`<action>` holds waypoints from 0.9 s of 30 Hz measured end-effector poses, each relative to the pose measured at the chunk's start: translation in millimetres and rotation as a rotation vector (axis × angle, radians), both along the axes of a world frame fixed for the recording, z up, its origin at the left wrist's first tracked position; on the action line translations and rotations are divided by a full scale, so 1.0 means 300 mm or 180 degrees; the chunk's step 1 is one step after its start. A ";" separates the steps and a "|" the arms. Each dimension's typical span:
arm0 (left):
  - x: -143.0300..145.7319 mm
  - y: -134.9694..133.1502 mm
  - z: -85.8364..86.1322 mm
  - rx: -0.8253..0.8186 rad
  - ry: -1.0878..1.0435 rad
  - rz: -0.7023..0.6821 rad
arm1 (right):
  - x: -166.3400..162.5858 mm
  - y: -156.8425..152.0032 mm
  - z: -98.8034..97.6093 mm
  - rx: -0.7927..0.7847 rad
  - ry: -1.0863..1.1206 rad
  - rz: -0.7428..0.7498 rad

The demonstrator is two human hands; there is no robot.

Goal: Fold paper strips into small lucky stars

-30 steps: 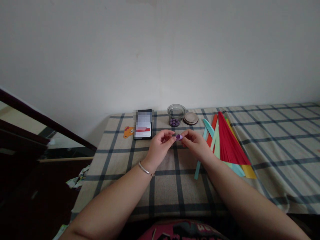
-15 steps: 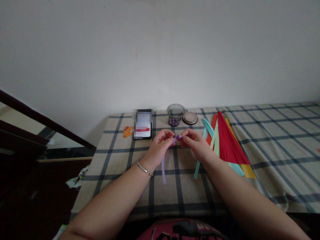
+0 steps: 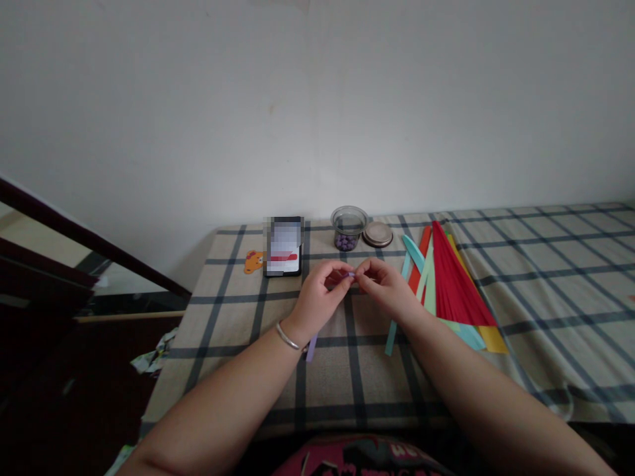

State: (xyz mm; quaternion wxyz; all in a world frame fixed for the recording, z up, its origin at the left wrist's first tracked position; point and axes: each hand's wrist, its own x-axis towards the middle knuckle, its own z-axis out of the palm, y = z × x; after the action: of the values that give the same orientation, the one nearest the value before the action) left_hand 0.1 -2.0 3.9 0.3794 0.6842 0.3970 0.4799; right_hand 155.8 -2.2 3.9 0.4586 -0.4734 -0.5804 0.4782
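Observation:
A purple paper strip (image 3: 311, 348) hangs below my left wrist, its upper part hidden behind my hand. My left hand (image 3: 323, 291) pinches a small folded purple bit of it between thumb and forefinger. From the other side, my right hand (image 3: 384, 285) pinches the same bit, and the fingertips of both hands nearly meet. Just beyond them stands a clear plastic tub (image 3: 349, 228) with small purple pieces in the bottom. Its neighbour on the right is a round lid-like disc (image 3: 378, 234) lying flat.
Fanned paper strips in red (image 3: 459, 291), yellow, orange, green and light blue lie to the right. A phone (image 3: 284, 248) with a blurred screen rests at the back left, beside a bear sticker (image 3: 254, 262). The checked cloth (image 3: 223, 344) ends at the left above a dark floor.
My fingertips have drawn closer together, covering most of the purple fold. The strip's hanging end has swung left towards my left wrist. Objects on the table have stayed put.

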 end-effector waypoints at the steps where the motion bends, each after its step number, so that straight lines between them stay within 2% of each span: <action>1: 0.000 -0.001 0.001 0.0063 0.0036 0.0018 | -0.001 0.001 0.001 -0.0051 0.0090 0.0006; 9: 0.000 -0.003 -0.007 -0.0183 -0.0046 -0.0093 | -0.012 0.001 0.020 -0.0624 0.0785 0.0146; 13: -0.004 -0.002 -0.007 -0.0115 -0.0029 -0.0155 | -0.013 0.002 0.017 -0.0568 0.0831 0.0200; 19: -0.004 -0.002 0.007 0.0140 0.0014 -0.0067 | -0.013 -0.001 0.013 -0.0317 0.0516 0.0112; 27: -0.005 -0.002 -0.002 0.0009 0.0007 -0.0179 | -0.014 0.002 0.015 -0.0377 0.0683 0.0084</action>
State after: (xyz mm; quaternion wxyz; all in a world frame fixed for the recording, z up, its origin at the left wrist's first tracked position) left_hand -1.6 -2.7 3.3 0.3913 0.6961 0.3774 0.4689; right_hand 151.6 -1.7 8.4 0.4829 -0.4381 -0.5050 0.5655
